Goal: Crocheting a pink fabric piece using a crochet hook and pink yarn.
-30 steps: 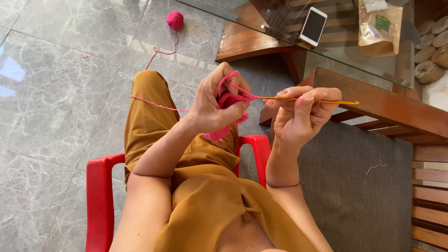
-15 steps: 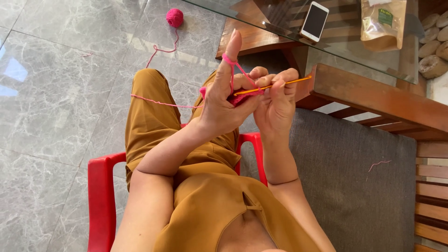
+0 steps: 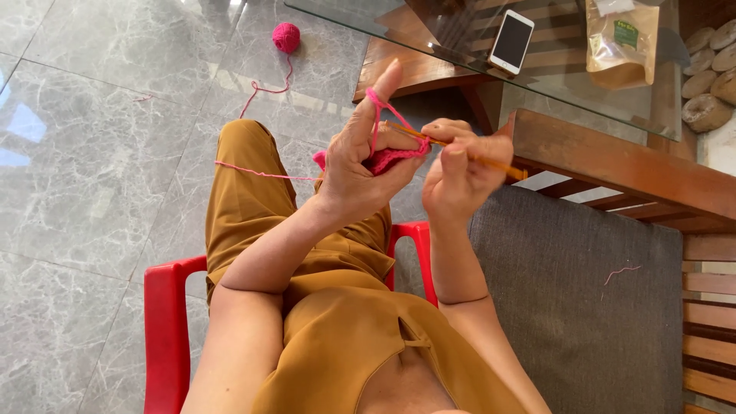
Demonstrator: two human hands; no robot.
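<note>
- While a person sits on a red plastic chair (image 3: 165, 307) in mustard-coloured clothes, both hands are raised in front of them, seen from above.
- The left hand (image 3: 360, 161) pinches a small pink crochet piece (image 3: 391, 159) between thumb and fingers, its index finger pointing up with pink yarn (image 3: 264, 173) looped around the tip.
- The right hand (image 3: 456, 169) is closed around an orange crochet hook (image 3: 491, 163), whose tip meets the pink piece just beside the left thumb.
- From the left hand the yarn runs left across the knee, then away over the grey marble floor (image 3: 92, 153) to a pink yarn ball (image 3: 286, 36) lying far off, well apart from the hands.
- To the far right a glass-topped desk (image 3: 360, 19) carries a white phone (image 3: 512, 40) and a brown paper pouch (image 3: 621, 42); a grey cushioned bench (image 3: 567, 307) sits at the right with a scrap of pink thread on it.
- Risk, as a judgement: the loop could slip off the raised fingertip if tension drops, and the loose ball may roll or the strand snag on the knee, tugging stitches off the hook.
- Hard to make out: the hook's tip is hidden among fingers and yarn, so the stitch itself cannot be seen, and the piece's size and shape are mostly covered by the left hand.
</note>
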